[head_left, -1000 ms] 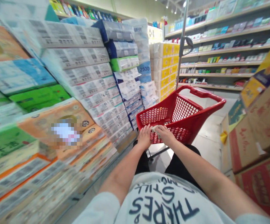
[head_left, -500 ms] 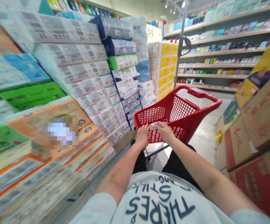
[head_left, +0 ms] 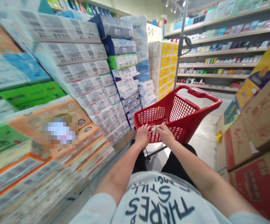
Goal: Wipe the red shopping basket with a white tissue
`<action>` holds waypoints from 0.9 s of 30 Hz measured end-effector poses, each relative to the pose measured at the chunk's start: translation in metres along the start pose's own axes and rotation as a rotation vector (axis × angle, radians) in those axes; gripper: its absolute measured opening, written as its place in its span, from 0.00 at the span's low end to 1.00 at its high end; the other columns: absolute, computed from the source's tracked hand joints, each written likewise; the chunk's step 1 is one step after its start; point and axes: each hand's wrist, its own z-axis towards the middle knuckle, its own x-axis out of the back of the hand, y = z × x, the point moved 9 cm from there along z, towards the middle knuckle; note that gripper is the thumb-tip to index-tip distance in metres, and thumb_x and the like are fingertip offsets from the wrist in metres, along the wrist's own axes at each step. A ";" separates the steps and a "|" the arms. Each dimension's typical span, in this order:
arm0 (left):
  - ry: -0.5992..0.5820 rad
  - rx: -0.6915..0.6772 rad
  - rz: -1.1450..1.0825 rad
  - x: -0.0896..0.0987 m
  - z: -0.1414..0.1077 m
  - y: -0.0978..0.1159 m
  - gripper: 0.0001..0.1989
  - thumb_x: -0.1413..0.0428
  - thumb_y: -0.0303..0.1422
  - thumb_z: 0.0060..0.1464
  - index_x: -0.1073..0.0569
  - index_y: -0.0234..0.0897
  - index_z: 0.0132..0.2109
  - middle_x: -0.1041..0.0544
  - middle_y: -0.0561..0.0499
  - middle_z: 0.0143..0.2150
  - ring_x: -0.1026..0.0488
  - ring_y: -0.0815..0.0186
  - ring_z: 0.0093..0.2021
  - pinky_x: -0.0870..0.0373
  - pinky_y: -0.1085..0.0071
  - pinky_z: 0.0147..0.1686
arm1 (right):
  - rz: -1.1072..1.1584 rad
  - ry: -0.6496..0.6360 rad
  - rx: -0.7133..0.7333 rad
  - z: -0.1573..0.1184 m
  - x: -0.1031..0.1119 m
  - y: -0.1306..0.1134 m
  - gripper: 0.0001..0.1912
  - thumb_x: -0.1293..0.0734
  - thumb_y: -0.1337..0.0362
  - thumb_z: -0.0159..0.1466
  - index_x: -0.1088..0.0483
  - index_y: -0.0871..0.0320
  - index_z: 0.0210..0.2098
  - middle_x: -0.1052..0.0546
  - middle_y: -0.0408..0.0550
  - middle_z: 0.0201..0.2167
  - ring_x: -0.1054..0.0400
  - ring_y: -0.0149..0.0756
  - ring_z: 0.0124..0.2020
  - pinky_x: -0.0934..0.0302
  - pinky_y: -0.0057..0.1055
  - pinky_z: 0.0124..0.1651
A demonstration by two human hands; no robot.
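Observation:
A red plastic shopping cart (head_left: 183, 132) with perforated sides stands right in front of my legs. My left hand (head_left: 142, 136) lies over its near top rim at the left corner, fingers stretched forward. Close by on the right, my right hand (head_left: 166, 133) is closed on a small crumpled whitish wipe (head_left: 154, 128), pressed at the same rim. The wipe's exact kind is hard to make out. Part of it is hidden under the fingers.
Tall stacks of wrapped tissue packs (head_left: 83, 51) rise on the left, with orange packs (head_left: 55, 124) nearer. Cardboard boxes (head_left: 253, 137) line the right side. Behind the cart are a metal pole (head_left: 180, 46) and stocked shelves (head_left: 221, 46). White floor tiles (head_left: 201, 137) show beside the cart.
My right hand has shifted slightly along the rim, and the wipe looks more bunched up under its fingers. My left hand and the cart have stayed almost in place.

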 end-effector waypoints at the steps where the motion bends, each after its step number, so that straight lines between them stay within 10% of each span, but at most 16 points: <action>1: 0.004 -0.007 0.005 0.000 0.000 0.000 0.40 0.44 0.30 0.50 0.49 0.35 0.68 0.48 0.43 0.71 0.53 0.54 0.70 0.55 0.53 0.68 | 0.006 -0.016 0.011 -0.001 -0.002 -0.003 0.16 0.41 0.76 0.63 0.26 0.57 0.43 0.29 0.50 0.44 0.38 0.40 0.44 0.38 0.33 0.48; 27: 0.037 -0.027 0.037 0.005 0.001 -0.001 0.37 0.45 0.31 0.51 0.46 0.35 0.67 0.45 0.42 0.70 0.49 0.52 0.69 0.52 0.53 0.67 | 0.044 -0.002 -0.028 0.018 0.008 -0.011 0.15 0.39 0.73 0.64 0.28 0.55 0.46 0.29 0.49 0.47 0.39 0.40 0.47 0.41 0.32 0.50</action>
